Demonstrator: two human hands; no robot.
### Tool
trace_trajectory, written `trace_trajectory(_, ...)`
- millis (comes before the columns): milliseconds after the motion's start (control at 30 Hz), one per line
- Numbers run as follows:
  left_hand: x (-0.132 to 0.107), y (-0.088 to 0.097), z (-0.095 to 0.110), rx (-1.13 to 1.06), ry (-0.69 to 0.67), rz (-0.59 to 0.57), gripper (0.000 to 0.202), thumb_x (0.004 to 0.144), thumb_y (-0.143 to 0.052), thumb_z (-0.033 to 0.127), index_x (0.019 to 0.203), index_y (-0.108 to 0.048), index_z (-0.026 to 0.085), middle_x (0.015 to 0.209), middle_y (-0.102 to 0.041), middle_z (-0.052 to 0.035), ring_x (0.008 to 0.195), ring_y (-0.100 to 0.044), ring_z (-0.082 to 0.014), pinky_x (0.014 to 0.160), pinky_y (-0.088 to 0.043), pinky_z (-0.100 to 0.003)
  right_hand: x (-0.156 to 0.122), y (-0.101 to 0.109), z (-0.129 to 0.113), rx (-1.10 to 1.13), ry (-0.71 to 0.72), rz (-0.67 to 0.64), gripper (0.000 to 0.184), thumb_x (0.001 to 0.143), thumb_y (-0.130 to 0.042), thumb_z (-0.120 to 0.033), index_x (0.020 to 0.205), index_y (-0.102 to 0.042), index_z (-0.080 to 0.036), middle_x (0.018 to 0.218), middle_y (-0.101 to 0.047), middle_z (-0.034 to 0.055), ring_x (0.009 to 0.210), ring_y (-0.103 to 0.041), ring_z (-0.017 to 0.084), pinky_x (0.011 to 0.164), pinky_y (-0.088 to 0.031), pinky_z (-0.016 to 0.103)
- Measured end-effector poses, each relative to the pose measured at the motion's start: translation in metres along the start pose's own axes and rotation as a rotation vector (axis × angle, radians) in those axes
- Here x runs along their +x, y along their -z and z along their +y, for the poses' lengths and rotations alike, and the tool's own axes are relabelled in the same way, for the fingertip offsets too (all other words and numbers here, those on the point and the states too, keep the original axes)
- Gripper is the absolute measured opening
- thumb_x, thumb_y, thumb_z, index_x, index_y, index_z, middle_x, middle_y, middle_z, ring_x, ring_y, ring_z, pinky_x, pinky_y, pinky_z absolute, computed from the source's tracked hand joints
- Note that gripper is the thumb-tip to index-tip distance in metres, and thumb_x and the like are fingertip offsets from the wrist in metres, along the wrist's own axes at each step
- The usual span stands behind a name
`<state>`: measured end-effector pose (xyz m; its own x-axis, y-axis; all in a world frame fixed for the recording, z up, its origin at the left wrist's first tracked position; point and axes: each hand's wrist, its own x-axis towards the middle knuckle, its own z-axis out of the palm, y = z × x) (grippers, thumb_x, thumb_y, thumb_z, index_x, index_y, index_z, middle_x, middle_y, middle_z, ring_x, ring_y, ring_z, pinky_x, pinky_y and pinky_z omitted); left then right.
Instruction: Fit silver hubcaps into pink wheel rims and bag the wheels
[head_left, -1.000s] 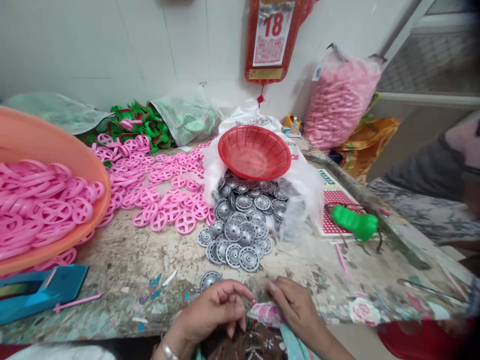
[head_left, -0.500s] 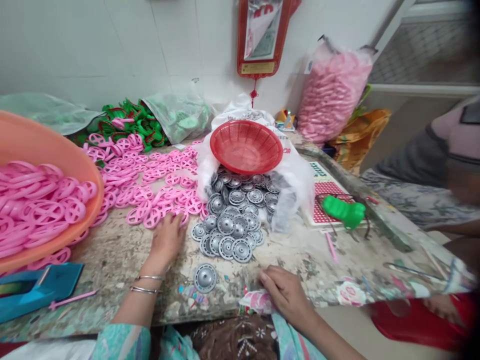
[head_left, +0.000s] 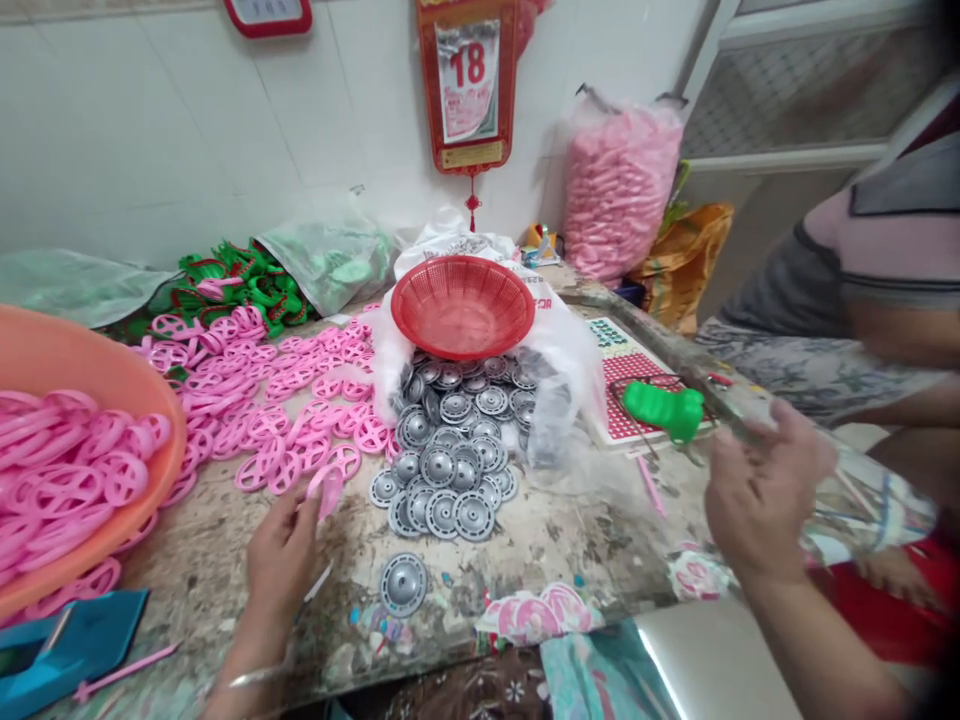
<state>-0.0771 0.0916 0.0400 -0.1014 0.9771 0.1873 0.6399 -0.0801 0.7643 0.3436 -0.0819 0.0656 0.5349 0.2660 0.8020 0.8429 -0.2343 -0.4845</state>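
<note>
Pink plastic wheel (head_left: 328, 490): pinched in my left hand (head_left: 279, 565), beside loose pink wheels (head_left: 300, 445).
Right hand (head_left: 761, 500): raised, open, holding nothing.

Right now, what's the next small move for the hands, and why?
Probably bring the pink plastic wheel in the left hand to the lone grey metal disc: it lies apart from the pile, close to that hand, and the right hand looks empty.

We have a basin (head_left: 169, 470) of wheels (head_left: 75, 480) on the left of the table (head_left: 570, 550), metal discs (head_left: 450, 480) in the middle, a basket (head_left: 461, 305) behind them, and a calendar (head_left: 469, 85) on the wall (head_left: 150, 150) beyond
</note>
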Motion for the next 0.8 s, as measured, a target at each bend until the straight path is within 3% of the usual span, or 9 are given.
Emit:
trace_trajectory(67, -0.015, 0.000, -0.004, -0.426, 0.229, -0.028, 0.028, 0.073, -0.066, 0.041, 0.091, -0.068, 0.020, 0.084, -0.071, 0.0003, 0.074, -0.064, -0.0166, 0.068, -0.050, -0.025, 0.005, 0.003, 0.004, -0.040, 0.146, -0.035, 0.054, 0.085, -0.056, -0.032, 0.133, -0.043, -0.011, 0.118, -0.051, 0.0211, 0.105, -0.052, 0.031, 0.085, -0.045, 0.047)
trace_trajectory(167, -0.040, -0.004, -0.005, -0.923, 0.471, -0.097, 0.022, 0.065, -0.075, 0.026, 0.085, -0.068, 0.018, 0.080, -0.073, 0.0006, 0.071, -0.066, -0.0153, 0.064, -0.055, -0.024, -0.028, -0.001, -0.020, 0.101, 0.337, -0.319, 0.039, 0.087, -0.052, -0.026, 0.125, -0.049, -0.017, 0.108, -0.057, 0.0139, 0.105, -0.052, 0.028, 0.090, -0.043, 0.048)
trace_trajectory(300, -0.066, -0.008, 0.002, -1.171, 0.644, -0.178, 0.015, 0.071, -0.068, 0.015, 0.086, -0.068, 0.014, 0.092, -0.073, -0.0075, 0.085, -0.069, -0.0223, 0.073, -0.059, -0.036, -0.087, -0.017, -0.072, 0.353, 0.438, -0.813, 0.033, 0.090, -0.048, -0.021, 0.122, -0.050, -0.022, 0.108, -0.058, 0.0108, 0.101, -0.054, 0.022, 0.086, -0.047, 0.038)
trace_trajectory(367, -0.073, -0.009, 0.008, -1.212, 0.694, -0.217, 0.013, 0.075, -0.063, 0.011, 0.086, -0.067, 0.014, 0.096, -0.073, -0.0093, 0.091, -0.068, -0.0239, 0.076, -0.059, -0.039, -0.100, -0.028, -0.093, 0.367, 0.456, -0.932, 0.033, 0.091, -0.046, -0.022, 0.123, -0.050, -0.020, 0.108, -0.058, 0.0114, 0.100, -0.054, 0.022, 0.085, -0.047, 0.038)
trace_trajectory(533, -0.086, -0.012, 0.024, -1.274, 0.770, -0.251, 0.019, 0.078, -0.058, 0.004, 0.093, -0.065, 0.013, 0.098, -0.072, -0.0107, 0.089, -0.069, -0.0231, 0.074, -0.060, -0.040, -0.102, -0.052, -0.126, 0.114, 0.561, -1.034, 0.038, 0.088, -0.054, -0.032, 0.122, -0.053, -0.016, 0.114, -0.056, 0.0167, 0.100, -0.053, 0.027, 0.083, -0.046, 0.043)
trace_trajectory(667, -0.097, -0.016, 0.034, -1.344, 0.878, -0.306, 0.017, 0.080, -0.056, 0.003, 0.092, -0.064, 0.011, 0.094, -0.073, -0.0110, 0.086, -0.069, -0.0219, 0.074, -0.060, -0.039, -0.102, -0.062, -0.121, 0.054, 0.666, -1.022, 0.035, 0.091, -0.047, -0.027, 0.123, -0.055, -0.013, 0.110, -0.061, 0.0187, 0.093, -0.057, 0.027, 0.081, -0.046, 0.042)
trace_trajectory(733, -0.100, -0.017, 0.038, -1.370, 0.912, -0.361, 0.016, 0.081, -0.056, 0.004, 0.094, -0.063, 0.010, 0.095, -0.073, -0.0121, 0.087, -0.069, -0.0220, 0.076, -0.060, -0.038, -0.099, -0.065, -0.113, 0.096, 0.641, -1.010, 0.035, 0.093, -0.041, -0.020, 0.125, -0.053, -0.012, 0.101, -0.065, 0.0169, 0.086, -0.060, 0.025, 0.079, -0.046, 0.040)
trace_trajectory(800, -0.100, -0.020, 0.042, -1.371, 0.923, -0.417, 0.018, 0.081, -0.057, 0.006, 0.097, -0.063, 0.010, 0.097, -0.072, -0.0122, 0.087, -0.069, -0.0221, 0.075, -0.060, -0.036, -0.094, -0.066, -0.108, 0.180, 0.520, -1.005, 0.034, 0.093, -0.038, -0.017, 0.122, -0.055, -0.013, 0.090, -0.068, 0.0131, 0.081, -0.061, 0.023, 0.077, -0.047, 0.037)
